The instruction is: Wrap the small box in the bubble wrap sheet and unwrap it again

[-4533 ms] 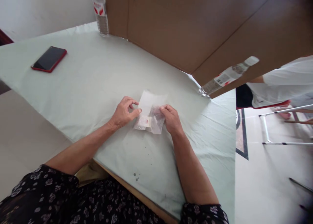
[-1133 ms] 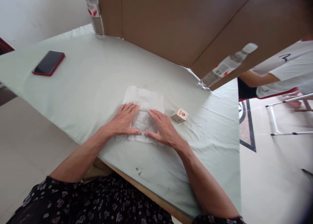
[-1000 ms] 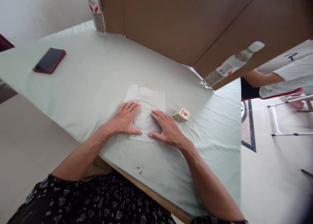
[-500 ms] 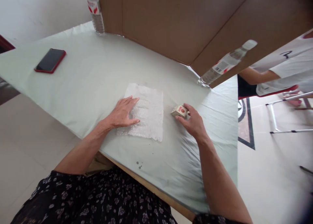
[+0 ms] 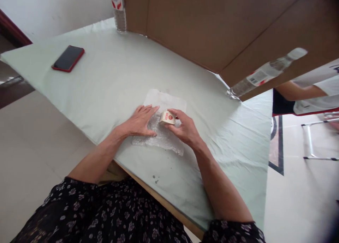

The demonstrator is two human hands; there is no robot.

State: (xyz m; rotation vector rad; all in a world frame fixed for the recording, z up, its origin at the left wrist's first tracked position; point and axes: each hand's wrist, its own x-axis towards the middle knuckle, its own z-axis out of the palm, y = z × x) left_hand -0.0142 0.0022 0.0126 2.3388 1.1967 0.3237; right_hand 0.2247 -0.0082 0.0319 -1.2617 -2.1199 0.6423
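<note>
A sheet of bubble wrap (image 5: 169, 137) lies spread on the cloth-covered table. My left hand (image 5: 141, 122) rests on its left side, fingers stretched and thumb apart. Over the middle of the sheet, my right hand (image 5: 186, 128) grips a small cream box (image 5: 167, 118) with red print, thumb and fingers on its right end. Whether the box touches the wrap I cannot tell.
A dark phone (image 5: 68, 58) with a red edge lies at the far left. Brown cardboard panels (image 5: 201, 24) stand at the back, with an upright water bottle (image 5: 119, 11) and a tilted bottle (image 5: 265, 75) against them. Beyond, a person's arm (image 5: 304, 91) shows.
My right hand has carried the small box leftward from the bare cloth to over the bubble wrap. The left hand stays on the wrap. The whole view has shifted slightly.
</note>
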